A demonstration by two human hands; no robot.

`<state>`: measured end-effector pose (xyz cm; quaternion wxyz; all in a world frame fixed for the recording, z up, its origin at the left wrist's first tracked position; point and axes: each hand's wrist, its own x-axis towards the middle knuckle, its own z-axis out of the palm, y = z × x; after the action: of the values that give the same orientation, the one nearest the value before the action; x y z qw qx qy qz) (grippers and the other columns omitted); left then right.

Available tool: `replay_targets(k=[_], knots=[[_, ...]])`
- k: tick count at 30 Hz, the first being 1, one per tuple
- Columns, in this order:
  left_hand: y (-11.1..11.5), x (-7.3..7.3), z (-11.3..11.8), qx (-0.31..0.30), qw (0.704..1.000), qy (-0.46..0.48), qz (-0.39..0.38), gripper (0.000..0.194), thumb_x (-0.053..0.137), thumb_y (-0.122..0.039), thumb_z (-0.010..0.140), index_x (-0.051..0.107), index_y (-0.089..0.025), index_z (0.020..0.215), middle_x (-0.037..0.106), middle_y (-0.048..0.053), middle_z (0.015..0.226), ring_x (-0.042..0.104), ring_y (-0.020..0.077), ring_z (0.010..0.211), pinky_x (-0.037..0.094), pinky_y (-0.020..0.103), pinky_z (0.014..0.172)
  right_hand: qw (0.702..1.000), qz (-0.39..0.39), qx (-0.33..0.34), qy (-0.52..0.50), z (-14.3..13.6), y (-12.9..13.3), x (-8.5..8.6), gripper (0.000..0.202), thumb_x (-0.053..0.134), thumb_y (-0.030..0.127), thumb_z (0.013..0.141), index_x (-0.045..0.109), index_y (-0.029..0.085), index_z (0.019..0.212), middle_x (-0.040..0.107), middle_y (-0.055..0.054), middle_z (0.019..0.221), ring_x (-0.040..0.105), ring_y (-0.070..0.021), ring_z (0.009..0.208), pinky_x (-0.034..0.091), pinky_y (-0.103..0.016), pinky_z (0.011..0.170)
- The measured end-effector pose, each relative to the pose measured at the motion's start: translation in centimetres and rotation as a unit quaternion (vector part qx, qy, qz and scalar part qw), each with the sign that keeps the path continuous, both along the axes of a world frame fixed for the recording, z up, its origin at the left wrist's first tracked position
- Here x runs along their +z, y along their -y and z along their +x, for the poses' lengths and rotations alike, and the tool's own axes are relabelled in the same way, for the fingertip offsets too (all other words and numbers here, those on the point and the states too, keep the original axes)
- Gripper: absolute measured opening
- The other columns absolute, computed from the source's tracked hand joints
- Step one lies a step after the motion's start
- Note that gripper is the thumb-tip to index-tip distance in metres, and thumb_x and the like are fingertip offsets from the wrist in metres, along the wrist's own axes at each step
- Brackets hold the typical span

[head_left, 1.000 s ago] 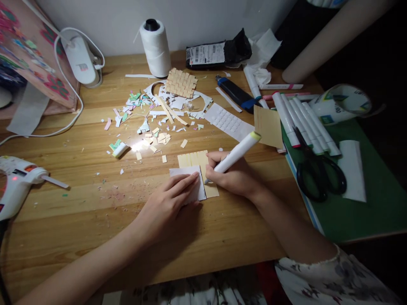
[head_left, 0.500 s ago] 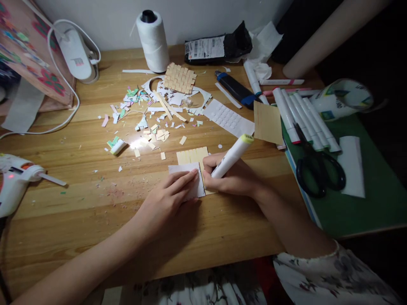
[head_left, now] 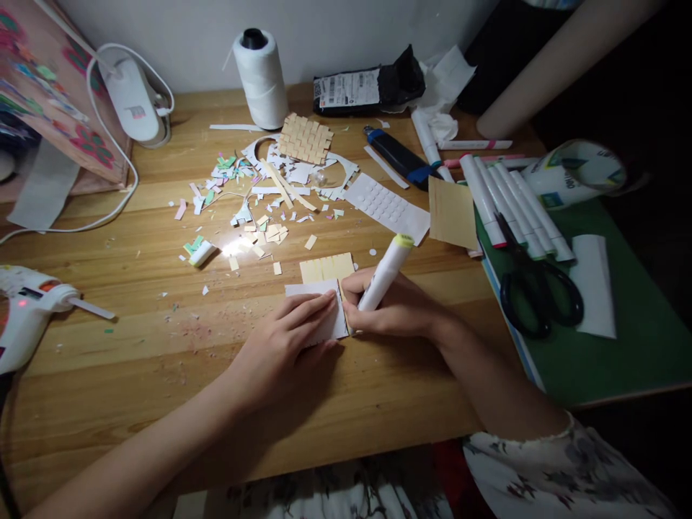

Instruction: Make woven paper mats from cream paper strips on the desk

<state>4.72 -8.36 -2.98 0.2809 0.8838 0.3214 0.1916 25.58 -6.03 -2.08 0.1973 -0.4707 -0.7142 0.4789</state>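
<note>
We rest our left hand (head_left: 284,324) palm down, open, fingers extended, on the white paper square (head_left: 335,324), which overlaps the yellow-lined card (head_left: 327,267) on the counter (head_left: 411,404). Our right hand (head_left: 403,310) grips the white marker (head_left: 385,274) low, fingers curled, beside the square's right edge, its yellow end tilted up rightward.

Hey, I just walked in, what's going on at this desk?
A person's left hand lies flat on a small white piece, which overlaps a pale yellow piece. The right hand grips a white marker, slanted with its lower end down by the white piece's right edge. Cut scraps lie scattered beyond the hands. A glue gun sits at the left, and black scissors lie at the right.
</note>
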Motion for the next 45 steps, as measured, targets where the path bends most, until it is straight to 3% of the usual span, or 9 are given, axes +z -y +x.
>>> replay_targets(k=[2,4,7,9,16,21,28,37,45], knots=[[-0.3,0.3,-0.2,0.014,1.0,0.023,-0.011,0.042,0.058,-0.023,0.086,0.051,-0.015,0.127,0.057,0.008,0.127,0.049,0.0214,0.116,0.046,0.038,0.096,0.996,-0.022,-0.045,-0.073,0.3,-0.2,-0.1,0.024,0.056,0.017,0.073,0.042,0.019,0.053,0.044,0.005,0.05,0.04,-0.0092,0.049,0.03,-0.023,0.047],[-0.8,0.7,-0.6,0.073,0.996,0.046,0.005,0.043,0.056,-0.02,0.086,0.05,-0.018,0.129,0.056,0.008,0.127,0.049,0.0215,0.116,0.044,0.039,0.097,0.978,-0.031,-0.113,-0.171,0.6,-0.6,-0.2,0.024,0.054,0.02,0.076,0.044,0.019,0.054,0.044,0.005,0.05,0.042,-0.0094,0.048,0.035,-0.024,0.049],[-1.6,1.5,-1.1,0.187,0.978,0.07,0.065,0.042,0.055,-0.017,0.087,0.051,-0.022,0.128,0.055,0.007,0.129,0.049,0.0227,0.117,0.039,0.043,0.1,0.928,-0.026,-0.215,-0.302,1.0,-1.3,-0.3,0.024,0.051,0.021,0.075,0.045,0.02,0.053,0.04,0.007,0.046,0.041,-0.0088,0.043,0.044,-0.027,0.055],[-2.0,2.0,-1.2,0.217,0.969,0.083,0.087,0.042,0.056,-0.017,0.086,0.053,-0.025,0.127,0.055,0.006,0.128,0.049,0.023,0.118,0.037,0.043,0.101,0.897,-0.029,-0.273,-0.347,1.2,-1.7,-0.2,0.022,0.051,0.021,0.072,0.046,0.02,0.05,0.04,0.007,0.045,0.042,-0.0086,0.042,0.047,-0.028,0.056],[-1.3,1.1,1.1,0.093,0.992,0.088,-0.001,0.042,0.055,-0.019,0.087,0.05,-0.021,0.129,0.056,0.009,0.126,0.049,0.0209,0.115,0.043,0.04,0.096,0.837,-0.047,-0.358,-0.411,1.4,-2.2,0.3,0.022,0.053,0.021,0.067,0.047,0.02,0.046,0.04,0.006,0.048,0.033,-0.0081,0.044,0.05,-0.027,0.057],[-1.0,-0.2,1.7,0.053,0.995,0.078,0.021,0.046,0.057,-0.016,0.086,0.047,-0.019,0.13,0.056,0.011,0.124,0.048,0.0218,0.115,0.045,0.042,0.095,0.863,-0.009,-0.365,-0.348,1.1,-1.8,-0.2,0.024,0.052,0.02,0.072,0.047,0.02,0.049,0.04,0.007,0.045,0.033,-0.0073,0.04,0.044,-0.024,0.051],[-1.4,-0.2,1.4,0.063,0.996,0.062,0.012,0.047,0.055,-0.018,0.087,0.043,-0.021,0.133,0.054,0.011,0.127,0.046,0.0242,0.117,0.044,0.049,0.095,0.905,0.026,-0.347,-0.244,0.4,-1.4,-0.7,0.025,0.052,0.025,0.077,0.043,0.021,0.054,0.047,0.006,0.048,0.043,-0.0097,0.047,0.033,-0.022,0.046],[-1.7,-0.1,1.3,0.03,0.998,0.035,-0.034,0.05,0.048,-0.008,0.085,0.042,-0.021,0.133,0.049,0.01,0.133,0.043,0.0242,0.121,0.043,0.048,0.098,0.92,0.034,-0.332,-0.206,0.3,-1.4,-0.9,0.025,0.051,0.028,0.08,0.042,0.021,0.058,0.046,0.005,0.052,0.039,-0.0101,0.048,0.033,-0.024,0.048],[-2.6,0.0,1.0,0.043,0.998,0.035,-0.024,0.042,0.054,-0.014,0.084,0.05,-0.02,0.125,0.056,0.009,0.124,0.048,0.0222,0.113,0.046,0.042,0.093,0.926,0.05,-0.317,-0.199,0.1,-1.7,-1.4,0.027,0.054,0.032,0.083,0.043,0.021,0.062,0.044,0.006,0.055,0.042,-0.0103,0.053,0.034,-0.023,0.051]])
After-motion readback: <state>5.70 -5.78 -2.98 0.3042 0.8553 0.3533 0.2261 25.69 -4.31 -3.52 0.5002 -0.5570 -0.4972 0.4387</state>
